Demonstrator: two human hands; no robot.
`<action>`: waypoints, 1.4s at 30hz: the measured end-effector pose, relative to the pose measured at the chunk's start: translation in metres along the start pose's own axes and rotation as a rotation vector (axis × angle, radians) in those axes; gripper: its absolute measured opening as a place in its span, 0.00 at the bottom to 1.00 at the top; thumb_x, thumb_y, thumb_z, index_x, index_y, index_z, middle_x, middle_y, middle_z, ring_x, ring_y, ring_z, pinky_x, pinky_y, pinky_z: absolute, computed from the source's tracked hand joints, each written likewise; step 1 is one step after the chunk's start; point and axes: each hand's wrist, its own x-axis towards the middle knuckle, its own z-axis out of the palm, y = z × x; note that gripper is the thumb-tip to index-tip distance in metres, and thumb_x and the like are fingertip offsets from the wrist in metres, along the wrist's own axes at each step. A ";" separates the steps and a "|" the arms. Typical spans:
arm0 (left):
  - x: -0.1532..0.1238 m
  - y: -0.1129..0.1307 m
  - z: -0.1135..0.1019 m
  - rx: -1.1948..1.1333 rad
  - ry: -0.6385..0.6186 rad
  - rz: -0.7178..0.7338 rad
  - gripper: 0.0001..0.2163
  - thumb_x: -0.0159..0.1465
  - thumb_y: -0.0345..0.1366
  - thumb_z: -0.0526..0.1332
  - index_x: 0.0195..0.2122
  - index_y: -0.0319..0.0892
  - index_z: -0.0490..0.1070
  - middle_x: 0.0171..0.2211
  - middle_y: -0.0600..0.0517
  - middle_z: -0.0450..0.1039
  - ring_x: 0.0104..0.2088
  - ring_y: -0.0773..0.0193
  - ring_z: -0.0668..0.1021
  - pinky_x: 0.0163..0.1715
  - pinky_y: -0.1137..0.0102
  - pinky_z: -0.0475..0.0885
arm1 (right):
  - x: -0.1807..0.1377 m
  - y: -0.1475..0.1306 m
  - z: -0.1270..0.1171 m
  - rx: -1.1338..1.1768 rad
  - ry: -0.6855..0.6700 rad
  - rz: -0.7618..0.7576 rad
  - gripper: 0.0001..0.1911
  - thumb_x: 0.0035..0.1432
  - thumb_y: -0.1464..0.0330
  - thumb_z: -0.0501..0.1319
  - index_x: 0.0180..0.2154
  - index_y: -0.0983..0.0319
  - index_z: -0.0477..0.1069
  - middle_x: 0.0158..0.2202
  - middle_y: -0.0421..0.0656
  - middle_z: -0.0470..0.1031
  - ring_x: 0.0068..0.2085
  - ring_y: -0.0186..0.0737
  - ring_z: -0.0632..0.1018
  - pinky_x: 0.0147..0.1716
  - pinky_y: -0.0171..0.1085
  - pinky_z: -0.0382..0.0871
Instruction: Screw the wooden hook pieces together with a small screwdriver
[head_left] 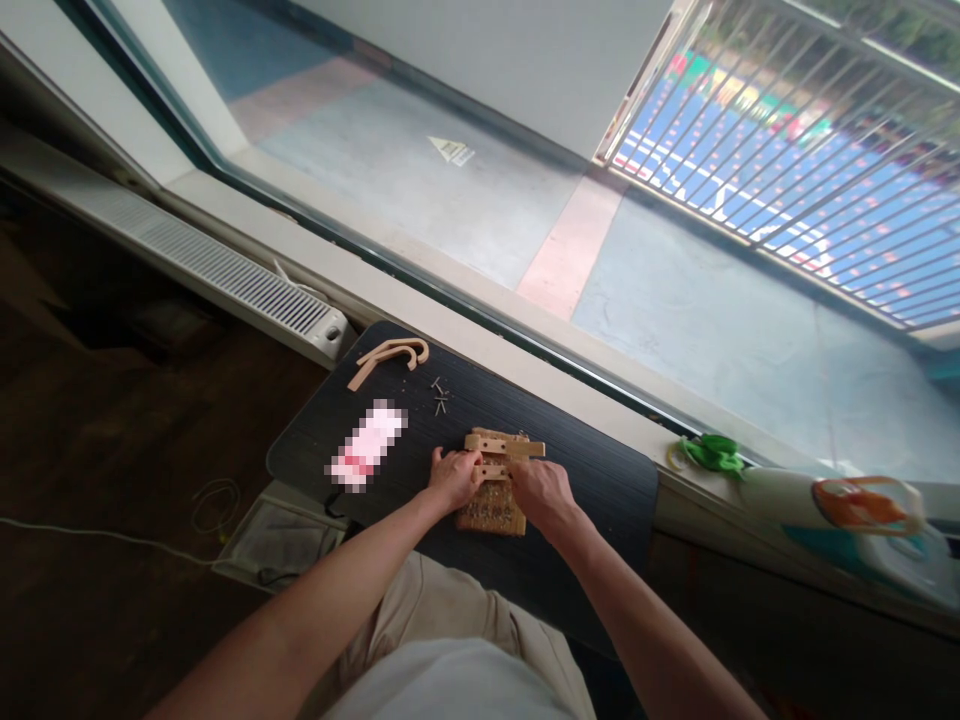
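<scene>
On the dark table (592,470) lies a tan, rough-textured block (491,518) with several small bits on its near part. Across its far part rests a pale wooden hook (514,449), its shank marked by dark holes. Just nearer, a second wooden piece (493,472) with similar dark holes runs between my hands. The fingers of my left hand (454,478) close on its left end, and my right hand (541,490) is closed at its right end. My fingertips partly hide both ends, so its full shape does not show.
Curved wooden hooks (390,352) and several loose screws (440,402) lie toward the table's far left, near a blurred-out pink item (367,445). A window sill (480,375) borders the far edge. A radiator (225,270) stands left; a green item (712,453) and white jug (795,500) right.
</scene>
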 end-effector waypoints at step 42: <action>0.005 -0.004 -0.002 0.024 -0.018 0.036 0.14 0.62 0.40 0.56 0.47 0.39 0.66 0.46 0.48 0.68 0.44 0.60 0.73 0.45 0.57 0.69 | -0.009 0.004 -0.004 -0.016 0.023 0.014 0.13 0.59 0.67 0.49 0.40 0.60 0.70 0.35 0.45 0.77 0.37 0.39 0.76 0.34 0.35 0.64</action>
